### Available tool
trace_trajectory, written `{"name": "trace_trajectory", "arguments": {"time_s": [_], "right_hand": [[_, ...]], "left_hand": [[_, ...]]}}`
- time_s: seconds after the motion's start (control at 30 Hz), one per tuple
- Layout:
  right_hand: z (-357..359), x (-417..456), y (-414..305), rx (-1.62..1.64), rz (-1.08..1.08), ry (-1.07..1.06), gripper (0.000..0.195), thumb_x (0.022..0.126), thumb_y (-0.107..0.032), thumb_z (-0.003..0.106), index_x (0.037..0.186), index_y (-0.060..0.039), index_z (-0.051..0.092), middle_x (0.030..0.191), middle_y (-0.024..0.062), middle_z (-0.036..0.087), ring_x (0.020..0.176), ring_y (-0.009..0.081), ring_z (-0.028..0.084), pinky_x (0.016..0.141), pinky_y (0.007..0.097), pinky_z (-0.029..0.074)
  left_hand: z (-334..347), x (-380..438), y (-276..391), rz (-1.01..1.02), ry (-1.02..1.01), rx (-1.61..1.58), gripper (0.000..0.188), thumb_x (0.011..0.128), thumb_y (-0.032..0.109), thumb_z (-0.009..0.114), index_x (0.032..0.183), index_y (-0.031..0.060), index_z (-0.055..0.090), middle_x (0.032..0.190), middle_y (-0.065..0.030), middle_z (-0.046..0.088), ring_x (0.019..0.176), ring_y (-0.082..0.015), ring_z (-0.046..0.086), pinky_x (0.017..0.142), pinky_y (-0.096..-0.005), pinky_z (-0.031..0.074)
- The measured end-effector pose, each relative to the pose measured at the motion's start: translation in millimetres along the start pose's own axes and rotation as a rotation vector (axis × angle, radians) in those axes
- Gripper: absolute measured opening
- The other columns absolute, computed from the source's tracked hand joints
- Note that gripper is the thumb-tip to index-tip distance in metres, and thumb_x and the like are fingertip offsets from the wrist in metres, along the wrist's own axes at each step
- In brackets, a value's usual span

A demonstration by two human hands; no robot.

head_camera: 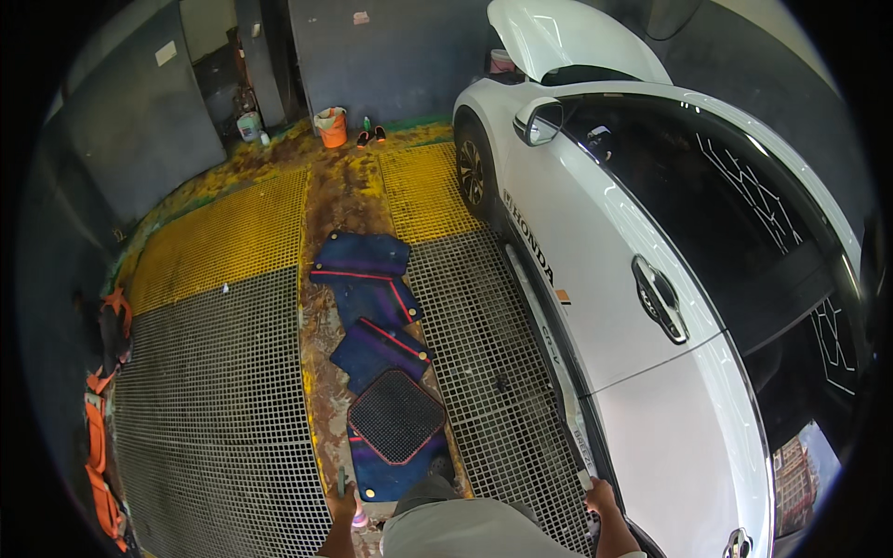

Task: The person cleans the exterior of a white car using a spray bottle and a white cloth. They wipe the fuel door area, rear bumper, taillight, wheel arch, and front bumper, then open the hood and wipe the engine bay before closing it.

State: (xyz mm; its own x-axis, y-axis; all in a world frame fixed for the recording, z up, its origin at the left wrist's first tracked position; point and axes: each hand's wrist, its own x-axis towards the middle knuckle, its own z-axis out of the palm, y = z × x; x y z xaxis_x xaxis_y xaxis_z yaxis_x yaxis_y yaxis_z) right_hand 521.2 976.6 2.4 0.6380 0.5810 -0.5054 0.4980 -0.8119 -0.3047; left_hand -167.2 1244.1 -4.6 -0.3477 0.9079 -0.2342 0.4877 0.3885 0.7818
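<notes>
At the bottom edge, my left hand point(340, 501) holds a thin grey-green object point(342, 480), too small to identify. A pink and white object point(359, 516) shows just beside this hand; whether I hold it I cannot tell. My right hand point(601, 496) grips a small pale object point(584, 479) close to the lower side of a white Honda car point(649, 411). Between my hands and ahead lie several dark blue car floor mats point(370, 254) with red stripes, overlapping in a row. A black textured mat point(396, 417) with red edging rests on top of the nearest ones.
Metal floor grating point(216, 390) flanks the concrete strip; its far part is yellow. The car's hood point(579, 35) is raised. An orange bucket point(331, 127) and a pair of shoes point(371, 137) stand by the far wall. Orange items point(98, 432) line the left wall.
</notes>
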Motion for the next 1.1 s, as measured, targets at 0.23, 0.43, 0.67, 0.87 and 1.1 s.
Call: {"name": "trace_trajectory", "arguments": {"time_s": [0.23,0.43,0.67,0.87,1.1], "right_hand": [[-34.6,108.5,-226.2,-0.12,0.188,-0.347,0.032,0.088,-0.002,0.071,0.12,-0.0037,0.078,0.079,0.0156,0.078,0.064,0.0249,0.078,0.059,0.0393,0.063],[-45.1,319.6,-311.9,-0.347,0.437,-0.481,0.029,0.082,-0.013,0.079,0.109,-0.0041,0.082,0.105,0.0196,0.082,0.101,0.0333,0.081,0.087,0.0433,0.064],[-47.1,627.4,-766.4,-0.4,-0.034,-0.356,0.039,0.084,-0.023,0.083,0.116,-0.0002,0.08,0.102,0.0251,0.08,0.09,0.0389,0.08,0.077,0.0492,0.064],[-123.2,799.3,-1287.4,-0.207,-0.663,-0.261,0.031,0.108,-0.027,0.058,0.113,-0.0032,0.076,0.082,0.0175,0.072,0.069,0.0335,0.07,0.066,0.0525,0.057],[-140.3,1053.5,-1595.7,-0.345,-0.836,-0.236,0.036,0.11,-0.037,0.055,0.119,-0.0088,0.076,0.083,0.0154,0.072,0.073,0.0338,0.07,0.072,0.0539,0.057]], "left_hand": [[49.0,185.7,108.0,-0.041,-0.165,-0.111,0.027,0.094,0.026,0.082,0.099,-0.0002,0.075,0.082,-0.009,0.076,0.076,-0.0218,0.07,0.072,-0.0402,0.055],[164.8,382.8,235.1,-0.065,-0.247,-0.266,0.023,0.093,0.02,0.082,0.095,-0.0028,0.076,0.074,-0.0057,0.069,0.071,-0.0142,0.065,0.068,-0.0369,0.053],[179.0,659.0,311.7,-0.011,-0.018,0.127,0.027,0.088,0.018,0.082,0.106,-0.0017,0.078,0.089,-0.0136,0.08,0.086,-0.0269,0.077,0.078,-0.0415,0.06],[224.8,895.2,448.6,-0.145,0.062,-0.012,0.027,0.093,0.02,0.083,0.109,-0.0017,0.079,0.088,-0.0143,0.081,0.079,-0.0199,0.075,0.076,-0.0379,0.059],[368.1,1280.4,594.1,0.004,0.083,0.001,0.025,0.09,0.019,0.085,0.099,-0.0024,0.077,0.08,-0.0099,0.075,0.073,-0.022,0.071,0.071,-0.0407,0.056]]}}
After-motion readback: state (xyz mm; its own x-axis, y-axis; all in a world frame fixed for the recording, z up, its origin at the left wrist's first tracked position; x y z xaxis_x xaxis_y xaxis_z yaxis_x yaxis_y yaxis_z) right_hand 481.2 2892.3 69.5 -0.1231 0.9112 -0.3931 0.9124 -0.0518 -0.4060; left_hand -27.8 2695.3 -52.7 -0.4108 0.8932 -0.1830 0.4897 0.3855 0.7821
